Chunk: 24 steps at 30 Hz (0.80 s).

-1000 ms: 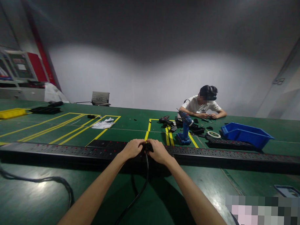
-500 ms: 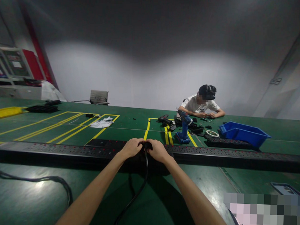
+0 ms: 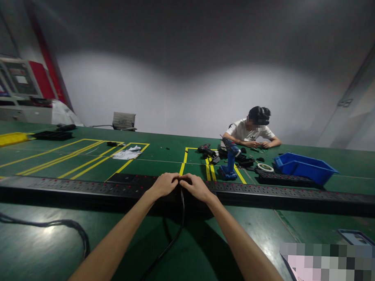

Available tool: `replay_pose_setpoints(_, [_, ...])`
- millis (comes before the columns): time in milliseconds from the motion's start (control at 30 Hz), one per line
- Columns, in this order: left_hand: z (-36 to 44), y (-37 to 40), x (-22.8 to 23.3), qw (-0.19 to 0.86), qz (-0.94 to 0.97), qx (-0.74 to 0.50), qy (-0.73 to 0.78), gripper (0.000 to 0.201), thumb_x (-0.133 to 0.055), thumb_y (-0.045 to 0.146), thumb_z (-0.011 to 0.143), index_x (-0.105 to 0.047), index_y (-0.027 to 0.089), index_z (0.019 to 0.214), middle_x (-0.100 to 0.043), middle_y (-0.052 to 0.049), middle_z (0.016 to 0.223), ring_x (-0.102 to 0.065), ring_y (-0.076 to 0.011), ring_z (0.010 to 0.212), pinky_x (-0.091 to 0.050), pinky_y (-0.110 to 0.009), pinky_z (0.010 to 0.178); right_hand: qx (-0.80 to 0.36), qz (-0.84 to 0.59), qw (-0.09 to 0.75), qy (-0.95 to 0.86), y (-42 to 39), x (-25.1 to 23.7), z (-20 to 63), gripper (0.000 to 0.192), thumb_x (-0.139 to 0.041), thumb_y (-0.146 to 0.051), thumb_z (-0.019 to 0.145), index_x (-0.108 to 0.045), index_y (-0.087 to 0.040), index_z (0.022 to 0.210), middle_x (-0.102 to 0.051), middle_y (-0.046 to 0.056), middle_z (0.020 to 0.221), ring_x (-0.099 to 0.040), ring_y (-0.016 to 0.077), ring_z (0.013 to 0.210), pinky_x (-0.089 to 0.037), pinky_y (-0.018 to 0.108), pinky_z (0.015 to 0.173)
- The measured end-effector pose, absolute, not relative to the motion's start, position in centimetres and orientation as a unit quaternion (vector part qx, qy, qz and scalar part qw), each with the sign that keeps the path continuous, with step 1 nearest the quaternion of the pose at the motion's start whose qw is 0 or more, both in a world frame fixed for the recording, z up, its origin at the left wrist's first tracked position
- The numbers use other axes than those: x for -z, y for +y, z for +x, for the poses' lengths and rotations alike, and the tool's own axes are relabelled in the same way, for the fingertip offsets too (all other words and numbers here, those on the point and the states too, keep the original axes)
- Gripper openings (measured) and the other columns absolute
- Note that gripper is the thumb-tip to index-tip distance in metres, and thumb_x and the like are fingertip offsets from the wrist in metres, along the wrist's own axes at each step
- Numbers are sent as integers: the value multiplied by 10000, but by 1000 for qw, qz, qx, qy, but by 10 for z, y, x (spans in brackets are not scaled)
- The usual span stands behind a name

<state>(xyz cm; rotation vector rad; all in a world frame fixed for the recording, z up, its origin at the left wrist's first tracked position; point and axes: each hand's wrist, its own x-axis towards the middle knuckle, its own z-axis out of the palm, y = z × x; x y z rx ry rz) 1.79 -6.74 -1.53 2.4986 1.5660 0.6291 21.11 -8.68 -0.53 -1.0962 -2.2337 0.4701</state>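
Note:
My left hand point(image 3: 165, 185) and my right hand point(image 3: 197, 187) meet over the middle of a row of long black power strips point(image 3: 96, 188). Both are closed, fingertips nearly touching, at the upper end of a black power cable point(image 3: 183, 212). The cable drops from between the fingers toward me and curves down left across the green table. What sits at its upper end is covered by my fingers. Red dots and socket slots line the tops of the strips. Shadow darkens the area below my hands.
Beyond the strips stands a blue cordless drill point(image 3: 230, 160), near loose black parts, a tape roll point(image 3: 265, 167) and a blue bin point(image 3: 306, 165). A co-worker point(image 3: 249, 132) leans on the far edge. Another cable point(image 3: 64, 223) lies at left; a phone-like object point(image 3: 358, 237) at right.
My right fingertips have shifted slightly left, closer to my left fingertips, and the cable's upper part has moved a little left with them. My left hand stays nearly still.

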Motion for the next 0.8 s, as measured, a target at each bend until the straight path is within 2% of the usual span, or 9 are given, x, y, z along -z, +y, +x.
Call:
replay_pose_setpoints(167, [17, -70, 14, 62, 827, -210, 518, 284, -429, 275, 887, -665, 262, 1045, -710, -43, 1019, -643, -217, 965, -430, -293, 831, -197, -383, 319, -845, -85, 7, 212, 296, -491, -367, 913, -624, -216, 1131, -648, 49, 1156, -581, 201, 1071, -415, 312, 928])
replay_pose_setpoints(267, [17, -69, 15, 54, 825, -206, 523, 280, -429, 275, 886, -665, 255, 1035, -713, -46, 1008, -644, -221, 965, -429, -294, 831, -198, -394, 307, -843, -81, 10, 212, 294, -453, -248, 899, -615, -227, 1143, -645, 37, 1165, -573, 195, 1082, -413, 315, 933])
replay_pose_setpoints(367, [18, -69, 15, 52, 823, -197, 531, 281, -435, 272, 882, -668, 247, 1038, -714, -54, 1008, -641, -225, 972, -428, -295, 835, -183, -401, 293, -848, -80, 12, 212, 391, -507, -151, 801, -594, -231, 1174, -638, 32, 1174, -567, 202, 1083, -404, 318, 944])
replay_pose_setpoints(467, [18, -69, 14, 57, 822, -195, 533, 277, -438, 267, 880, -672, 245, 1027, -714, -56, 1002, -640, -223, 973, -428, -294, 841, -150, -409, 281, -855, -82, 13, 213, 469, -595, -150, 727, -577, -235, 1188, -637, 43, 1162, -563, 228, 1073, -401, 332, 932])
replay_pose_setpoints(600, [18, -68, 15, 58, 823, -201, 529, 281, -442, 261, 877, -670, 252, 1041, -715, -55, 1007, -639, -218, 980, -427, -298, 861, -132, -403, 271, -864, -84, 13, 214, 468, -617, -171, 753, -556, -239, 1212, -629, 57, 1163, -556, 228, 1072, -399, 323, 904])
replay_pose_setpoints(800, [18, -66, 18, 57, 824, -206, 524, 277, -447, 248, 871, -669, 246, 1037, -713, -51, 1021, -639, -213, 993, -430, -296, 871, -119, -394, 252, -876, -86, 12, 213, 405, -551, -185, 846, -514, -215, 1248, -610, 75, 1189, -541, 219, 1083, -381, 313, 893])
